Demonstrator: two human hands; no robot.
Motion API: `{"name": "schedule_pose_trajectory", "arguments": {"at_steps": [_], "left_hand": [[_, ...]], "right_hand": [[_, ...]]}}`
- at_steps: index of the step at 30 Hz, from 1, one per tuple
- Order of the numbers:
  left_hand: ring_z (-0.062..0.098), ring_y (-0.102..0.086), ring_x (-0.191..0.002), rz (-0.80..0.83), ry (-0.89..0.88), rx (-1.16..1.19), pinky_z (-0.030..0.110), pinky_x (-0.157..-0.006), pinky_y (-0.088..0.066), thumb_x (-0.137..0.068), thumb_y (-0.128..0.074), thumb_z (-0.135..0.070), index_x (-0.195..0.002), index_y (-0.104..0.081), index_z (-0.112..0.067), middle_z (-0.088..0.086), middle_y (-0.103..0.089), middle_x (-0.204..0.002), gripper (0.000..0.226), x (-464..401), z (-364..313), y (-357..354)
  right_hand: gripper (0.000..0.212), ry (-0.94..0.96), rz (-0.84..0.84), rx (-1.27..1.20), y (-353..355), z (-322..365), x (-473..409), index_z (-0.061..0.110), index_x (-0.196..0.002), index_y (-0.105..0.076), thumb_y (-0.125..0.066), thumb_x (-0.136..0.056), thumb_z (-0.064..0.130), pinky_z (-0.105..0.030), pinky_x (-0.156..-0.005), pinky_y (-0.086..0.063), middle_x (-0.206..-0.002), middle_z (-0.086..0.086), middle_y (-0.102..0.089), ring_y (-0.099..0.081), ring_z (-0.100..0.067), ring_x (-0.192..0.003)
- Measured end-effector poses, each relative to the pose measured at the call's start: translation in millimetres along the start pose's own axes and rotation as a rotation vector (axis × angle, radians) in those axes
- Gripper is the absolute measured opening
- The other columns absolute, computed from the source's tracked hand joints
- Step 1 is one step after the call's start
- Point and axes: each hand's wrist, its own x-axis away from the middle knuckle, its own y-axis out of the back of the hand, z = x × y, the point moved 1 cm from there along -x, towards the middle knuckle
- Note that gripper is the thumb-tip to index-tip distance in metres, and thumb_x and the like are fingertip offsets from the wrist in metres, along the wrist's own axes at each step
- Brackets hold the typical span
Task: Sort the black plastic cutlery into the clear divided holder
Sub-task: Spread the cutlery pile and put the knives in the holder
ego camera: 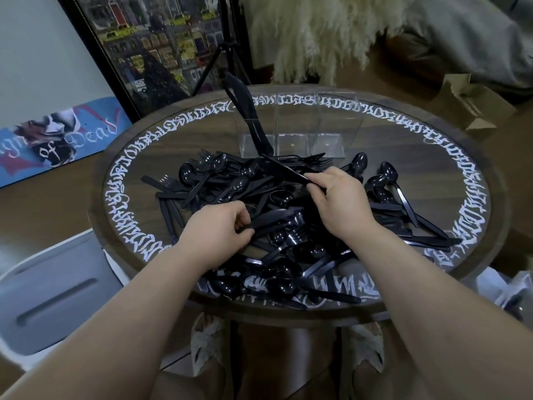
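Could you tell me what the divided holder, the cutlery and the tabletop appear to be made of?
Divided holder: clear, glossy rigid plastic, probably acrylic; the tabletop shows through its walls.
Cutlery: shiny black plastic, with bright highlights on the spoon bowls.
Tabletop: dark wood or wood-look veneer, grain visible, with a ring of white painted lettering; it may lie under a clear glossy layer.

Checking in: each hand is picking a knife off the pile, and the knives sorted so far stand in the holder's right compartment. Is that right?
Not quite. The head view shows the knives standing in the left compartment of the holder; the middle and right ones look empty. The rest holds: the left hand and right hand each grip a knife on the pile.
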Motion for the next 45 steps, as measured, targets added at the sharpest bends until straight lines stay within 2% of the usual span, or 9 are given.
{"name": "schedule_pose_trajectory", "arguments": {"at_steps": [4,9,13,17,21,25,31,36,45], "left_hand": [[0.004,-0.058,-0.076,-0.185,0.053,0.206,0.025,-0.072,-0.047,-0.089,-0.061,-0.033,-0.093,-0.055,-0.029,-0.016,-0.060,-0.077,0.009,-6.0,-1.1,7.5],[0.007,-0.059,-0.072,-0.358,0.136,0.420,0.026,-0.069,-0.044,-0.093,-0.057,-0.030,-0.098,-0.057,-0.025,-0.010,-0.060,-0.075,0.007,-15.7,-11.6,8.8],[-0.001,-0.056,-0.074,-0.369,0.170,0.541,0.011,-0.069,-0.040,-0.095,-0.056,-0.024,-0.102,-0.060,-0.028,-0.016,-0.061,-0.081,0.010,-23.0,-24.4,3.2],[0.008,-0.065,-0.077,-0.330,0.209,0.714,0.019,-0.076,-0.049,-0.091,-0.061,-0.025,-0.100,-0.066,-0.029,-0.012,-0.066,-0.081,0.011,-28.4,-38.7,-5.4],[0.009,-0.067,-0.076,-0.292,0.231,0.804,0.031,-0.076,-0.054,-0.089,-0.064,-0.025,-0.084,-0.064,-0.038,-0.012,-0.069,-0.076,0.013,-32.5,-49.9,-11.5],[0.011,-0.068,-0.084,-0.278,0.303,0.863,0.044,-0.086,-0.054,-0.087,-0.064,-0.029,-0.085,-0.063,-0.038,-0.010,-0.072,-0.082,0.010,-35.1,-48.3,-13.4],[0.011,-0.066,-0.077,-0.214,0.262,0.830,0.044,-0.086,-0.054,-0.090,-0.061,-0.026,-0.102,-0.068,-0.027,-0.009,-0.071,-0.083,0.014,-35.4,-51.3,-15.0],[0.005,-0.062,-0.084,-0.171,0.130,0.654,0.024,-0.079,-0.047,-0.095,-0.053,-0.021,-0.102,-0.067,-0.035,-0.015,-0.069,-0.087,0.021,-32.9,-53.7,-12.9],[0.008,-0.063,-0.081,-0.080,0.022,0.429,0.029,-0.081,-0.049,-0.099,-0.042,-0.025,-0.120,-0.059,-0.041,-0.011,-0.067,-0.091,0.032,-29.8,-52.7,-9.4]], "right_hand": [[0.025,-0.079,-0.002,-0.101,3.5,-0.6,-5.4,0.018,-0.115,-0.069,-0.050,-0.097,0.017,-0.021,-0.072,-0.031,-0.092,-0.001,-0.056,-0.053,-0.018,-0.089],[0.015,-0.319,-0.030,-0.384,8.0,0.5,-10.5,0.014,-0.089,-0.075,-0.060,-0.090,0.017,-0.032,-0.076,-0.049,-0.081,-0.004,-0.071,-0.064,-0.022,-0.082],[0.010,-0.476,0.045,-0.670,4.9,9.2,-8.5,0.017,-0.087,-0.077,-0.069,-0.084,0.012,-0.035,-0.080,-0.056,-0.079,0.001,-0.074,-0.069,-0.020,-0.081],[0.010,-0.482,0.153,-0.859,5.8,24.7,-5.1,0.010,-0.088,-0.076,-0.068,-0.084,0.006,-0.039,-0.075,-0.057,-0.082,-0.011,-0.074,-0.069,-0.022,-0.074],[0.013,-0.338,0.200,-0.742,0.2,30.5,-0.8,0.017,-0.080,-0.075,-0.067,-0.085,0.009,-0.026,-0.073,-0.053,-0.083,-0.007,-0.074,-0.066,-0.019,-0.073],[0.023,-0.109,0.277,-0.390,-4.3,25.5,-3.1,0.013,-0.081,-0.069,-0.053,-0.095,0.021,-0.033,-0.071,-0.046,-0.074,0.001,-0.068,-0.058,-0.016,-0.072],[0.017,-0.013,0.235,-0.200,-4.6,24.8,-3.2,0.016,-0.083,-0.069,-0.057,-0.092,0.023,-0.031,-0.072,-0.045,-0.073,0.003,-0.064,-0.057,-0.017,-0.076],[0.015,-0.212,0.177,-0.422,-4.7,21.1,-5.2,0.029,-0.079,-0.061,-0.071,-0.082,0.018,-0.025,-0.069,-0.048,-0.066,0.010,-0.060,-0.055,-0.006,-0.063],[0.024,-0.418,0.222,-0.958,0.3,23.6,-6.4,0.011,-0.081,-0.069,-0.051,-0.090,-0.003,-0.028,-0.068,-0.058,-0.075,-0.007,-0.069,-0.067,-0.014,-0.066]]}}
